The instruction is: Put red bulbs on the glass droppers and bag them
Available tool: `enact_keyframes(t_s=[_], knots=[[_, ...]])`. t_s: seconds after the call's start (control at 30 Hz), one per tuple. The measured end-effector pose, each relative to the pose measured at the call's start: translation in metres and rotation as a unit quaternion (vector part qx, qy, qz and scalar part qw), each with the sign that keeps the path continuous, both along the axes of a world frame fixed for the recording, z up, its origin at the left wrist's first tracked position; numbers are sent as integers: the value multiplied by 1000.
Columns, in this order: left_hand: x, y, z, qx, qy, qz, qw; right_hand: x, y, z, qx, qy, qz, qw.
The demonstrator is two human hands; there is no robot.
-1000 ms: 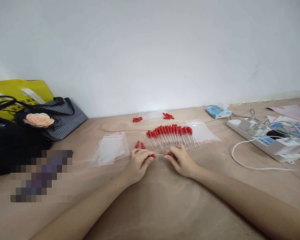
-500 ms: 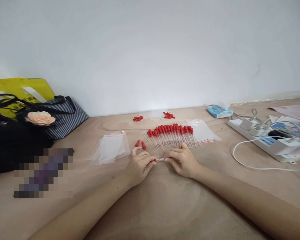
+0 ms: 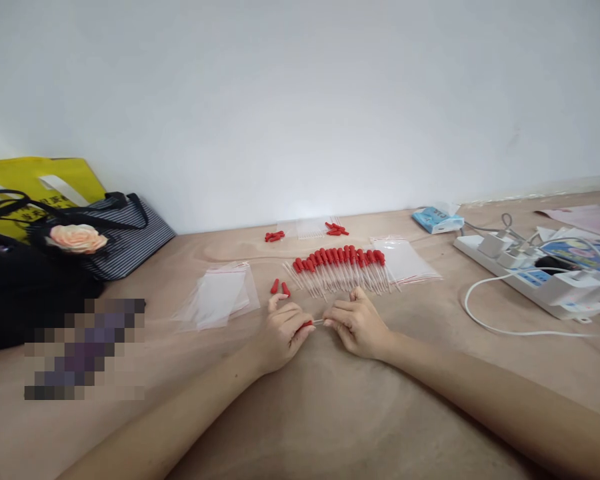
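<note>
My left hand (image 3: 281,335) pinches a red rubber bulb (image 3: 306,324) between thumb and fingers. A thin clear tube (image 3: 319,321) runs from the bulb to my right hand (image 3: 356,323), whose fingertips are closed on it. Just beyond my left hand lie two loose red bulbs (image 3: 281,288). Past my right hand, a row of clear droppers with red bulbs (image 3: 343,267) is spread side by side, bulbs toward the wall. Clear zip bags (image 3: 220,293) are stacked to the left, and more bags (image 3: 410,262) lie at the row's right end.
Near the wall are two small piles of red bulbs (image 3: 275,236) (image 3: 337,229) beside clear tubes on a bag (image 3: 310,228). A tissue pack (image 3: 438,219) and a power strip (image 3: 520,277) with cables stand right. Bags (image 3: 130,233) and a pixelated item (image 3: 85,350) are left.
My right hand has shifted slightly left, nearer my left hand, and less of the tube shows between them. The view has moved a little.
</note>
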State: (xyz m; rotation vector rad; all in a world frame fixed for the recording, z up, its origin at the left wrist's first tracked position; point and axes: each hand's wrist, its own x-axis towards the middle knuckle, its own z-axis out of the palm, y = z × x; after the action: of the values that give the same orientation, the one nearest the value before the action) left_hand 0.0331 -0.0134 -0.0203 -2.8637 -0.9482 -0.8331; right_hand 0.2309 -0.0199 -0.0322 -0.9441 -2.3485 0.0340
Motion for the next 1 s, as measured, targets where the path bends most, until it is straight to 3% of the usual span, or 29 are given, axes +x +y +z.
enact_keyframes(t_s=[0.37,0.73,1.0], knots=[[-7,5,5,-91,-34,33,995,2,4,4,-36,2,-13,999],[-14,7,1,-24,-30,15,999,10,7,7,9,-22,5,1000],[-13,6,-3,5,-40,34,999,12,5,6,1,-22,-7,1000]])
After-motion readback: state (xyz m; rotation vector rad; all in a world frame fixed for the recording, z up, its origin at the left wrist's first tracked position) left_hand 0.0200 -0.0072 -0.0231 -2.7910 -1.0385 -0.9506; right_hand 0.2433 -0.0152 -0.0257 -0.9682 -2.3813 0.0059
